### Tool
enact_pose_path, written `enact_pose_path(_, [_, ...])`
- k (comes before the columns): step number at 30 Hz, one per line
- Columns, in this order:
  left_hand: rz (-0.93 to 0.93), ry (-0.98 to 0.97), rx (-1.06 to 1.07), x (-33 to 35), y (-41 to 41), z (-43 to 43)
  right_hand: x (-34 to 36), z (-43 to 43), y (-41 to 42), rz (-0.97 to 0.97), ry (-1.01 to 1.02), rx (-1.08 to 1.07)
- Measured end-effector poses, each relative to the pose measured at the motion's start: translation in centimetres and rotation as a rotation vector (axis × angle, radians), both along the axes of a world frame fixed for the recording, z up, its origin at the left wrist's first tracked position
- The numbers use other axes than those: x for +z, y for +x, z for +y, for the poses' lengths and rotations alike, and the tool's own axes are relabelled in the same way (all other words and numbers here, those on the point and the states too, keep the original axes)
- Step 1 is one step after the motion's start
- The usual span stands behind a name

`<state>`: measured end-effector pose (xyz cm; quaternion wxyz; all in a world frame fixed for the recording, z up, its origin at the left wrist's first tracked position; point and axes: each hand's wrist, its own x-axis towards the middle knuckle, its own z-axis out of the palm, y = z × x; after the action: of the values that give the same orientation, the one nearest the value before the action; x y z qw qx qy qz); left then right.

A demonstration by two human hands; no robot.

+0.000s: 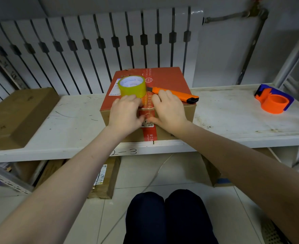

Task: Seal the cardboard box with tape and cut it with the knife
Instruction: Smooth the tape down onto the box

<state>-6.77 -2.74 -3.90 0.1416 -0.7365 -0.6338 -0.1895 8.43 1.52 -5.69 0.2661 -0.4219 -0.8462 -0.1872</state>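
A cardboard box [169, 80] with a red top stands on a white shelf, its near side facing me. A yellow-green tape roll [132, 87] lies flat on the box top at the left. Beside it lies an orange utility knife [177, 95] with a black end, pointing right. My left hand [126, 114] and my right hand [168, 111] rest over the box's front top edge, fingers on top and thumbs pressing the front face on either side of the red centre strip [149, 133]. A glossy length of tape shows between the thumbs. Neither hand holds anything.
The white shelf [242, 118], scuffed, carries a flat brown box [16, 115] at the left and an orange and blue tape dispenser [273, 101] at the far right. A radiator stands behind. Below the shelf are more cartons [106, 178] on a tiled floor, and my knees.
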Motion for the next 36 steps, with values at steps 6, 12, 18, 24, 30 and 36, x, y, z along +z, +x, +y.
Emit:
enact_pose_path(6, [0.047, 0.059, 0.066, -1.2, 0.8, 0.2, -0.1, 0.0, 0.7, -0.101, 0.028, 0.04])
enact_pose_path(12, [0.192, 0.034, 0.019, -1.1, 0.4, 0.3, 0.2, 0.5, 2.2, -0.099, -0.059, 0.154])
enact_pose_path(18, [0.213, 0.008, 0.004, -0.9, -0.2, 0.1, 0.5, 0.2, 1.6, -0.06, -0.063, 0.077])
enact_pose_path(24, [0.118, 0.049, -0.054, 0.0, -0.7, 1.1, 0.4, 0.9, 1.7, -0.037, -0.034, 0.145])
enact_pose_path(30, [-0.008, 0.019, -0.124, 0.6, -1.4, 0.8, 0.8, 1.1, 2.0, -0.049, -0.049, 0.168])
enact_pose_path(36, [-0.012, 0.028, -0.112, 0.4, -1.5, 0.4, 0.9, 1.1, 0.1, -0.058, 0.107, 0.063])
